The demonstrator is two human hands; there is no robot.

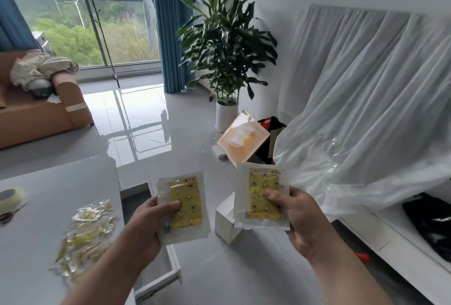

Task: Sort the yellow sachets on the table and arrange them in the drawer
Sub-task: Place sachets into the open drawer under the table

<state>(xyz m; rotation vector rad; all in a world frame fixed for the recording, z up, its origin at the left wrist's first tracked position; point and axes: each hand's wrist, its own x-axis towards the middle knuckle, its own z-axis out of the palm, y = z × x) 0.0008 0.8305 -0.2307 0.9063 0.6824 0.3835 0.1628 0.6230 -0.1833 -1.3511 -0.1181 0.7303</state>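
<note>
My left hand (146, 221) grips a yellow patterned sachet (188, 202) in a clear wrapper, held over the open drawer (168, 278) at the table's right side. My right hand (300, 217) grips a second yellow sachet (262, 190), maybe a small stack, held out over the floor. A pile of several crinkled yellow sachets (85, 234) lies on the white table (48, 182). The drawer's inside is mostly hidden behind my left arm and sachet.
A tape roll (8, 198) and scissors (11, 213) lie at the table's left edge. A white box (225, 219) stands on the floor below my right hand. A framed picture (244, 140), a potted plant (227, 55) and a plastic-draped cabinet (366, 109) stand behind.
</note>
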